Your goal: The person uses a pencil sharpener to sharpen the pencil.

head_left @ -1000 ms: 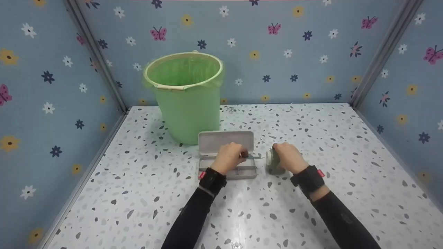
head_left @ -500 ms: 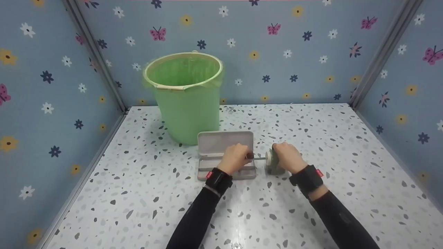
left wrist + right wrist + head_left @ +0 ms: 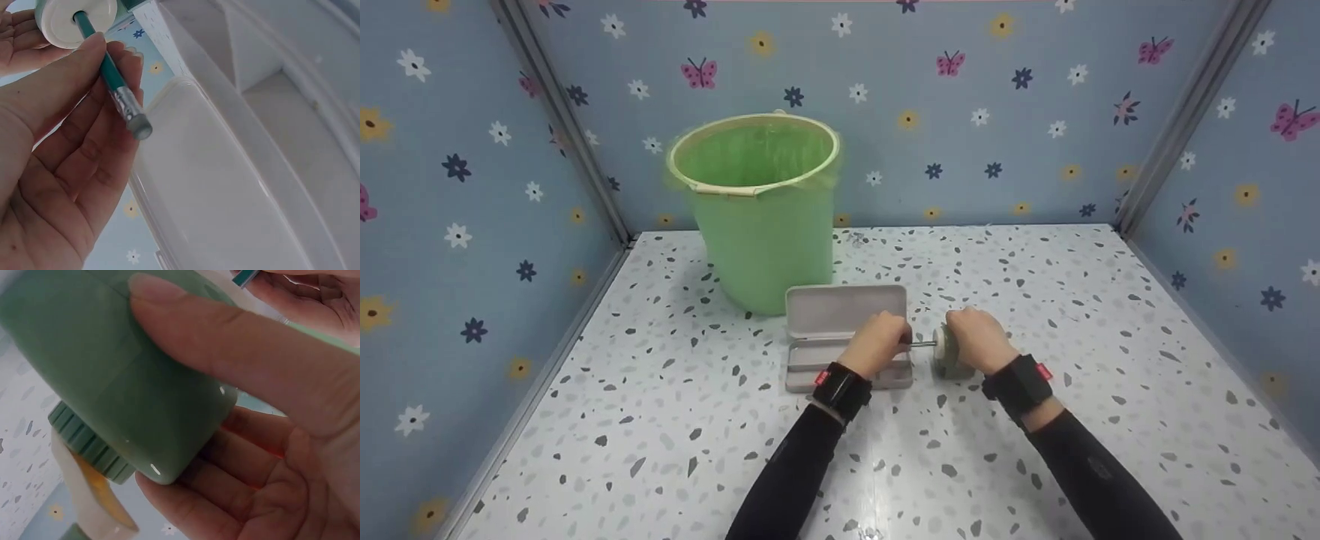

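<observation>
My left hand (image 3: 877, 345) pinches a green pencil (image 3: 115, 79) between thumb and fingers near its metal band and grey eraser. The pencil's other end enters the hole in the white round face of a green pencil sharpener (image 3: 124, 382), so its tip is hidden. My right hand (image 3: 981, 341) grips the sharpener's body, thumb across one side and fingers curled beneath. A ribbed green knob (image 3: 90, 441) and a pale arm (image 3: 93, 495) show on the sharpener in the right wrist view. Beneath my left hand lies an opened pale pencil case (image 3: 840, 306).
A green bin (image 3: 769, 247) with a liner stands behind the case at the left. Flower-patterned walls (image 3: 885, 142) enclose the speckled tabletop (image 3: 660, 420) at the back and both sides.
My left hand has moved right, bringing the pencil from just short of the sharpener into its hole. My right hand stays nearly in place, holding the sharpener.
</observation>
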`<state>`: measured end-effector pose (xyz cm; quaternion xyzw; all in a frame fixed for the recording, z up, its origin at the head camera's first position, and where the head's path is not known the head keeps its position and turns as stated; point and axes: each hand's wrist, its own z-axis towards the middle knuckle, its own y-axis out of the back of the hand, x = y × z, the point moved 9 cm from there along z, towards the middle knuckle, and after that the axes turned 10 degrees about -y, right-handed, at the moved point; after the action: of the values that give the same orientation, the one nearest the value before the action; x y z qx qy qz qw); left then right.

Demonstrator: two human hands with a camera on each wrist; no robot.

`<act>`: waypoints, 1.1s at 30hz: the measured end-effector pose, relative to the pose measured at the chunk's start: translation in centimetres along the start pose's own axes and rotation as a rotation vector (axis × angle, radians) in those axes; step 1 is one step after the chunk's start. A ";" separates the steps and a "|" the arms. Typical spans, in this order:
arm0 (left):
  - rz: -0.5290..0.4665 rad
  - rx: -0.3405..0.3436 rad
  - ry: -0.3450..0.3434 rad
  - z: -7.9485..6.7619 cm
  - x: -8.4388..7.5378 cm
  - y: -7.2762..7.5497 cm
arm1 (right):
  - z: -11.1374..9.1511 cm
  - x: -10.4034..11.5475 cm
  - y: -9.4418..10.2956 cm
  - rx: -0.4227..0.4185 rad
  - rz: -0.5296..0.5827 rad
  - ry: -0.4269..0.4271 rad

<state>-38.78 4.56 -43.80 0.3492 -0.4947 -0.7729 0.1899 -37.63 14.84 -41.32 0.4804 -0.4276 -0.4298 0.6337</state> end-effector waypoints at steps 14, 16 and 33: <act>0.048 -0.027 -0.031 1.2 -1.0 -0.7 | 0.0 0.6 0.0 -0.019 0.009 0.023; 0.055 -0.041 -0.048 1.4 -1.3 -0.7 | 0.0 0.7 0.1 -0.039 0.008 0.036; 0.003 -0.028 -0.063 2.0 -1.5 -1.0 | 0.2 0.1 0.0 -0.008 0.032 0.030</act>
<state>-39.20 7.22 -43.65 0.3213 -0.4901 -0.7900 0.1803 -37.79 14.64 -41.27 0.4775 -0.4241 -0.4142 0.6485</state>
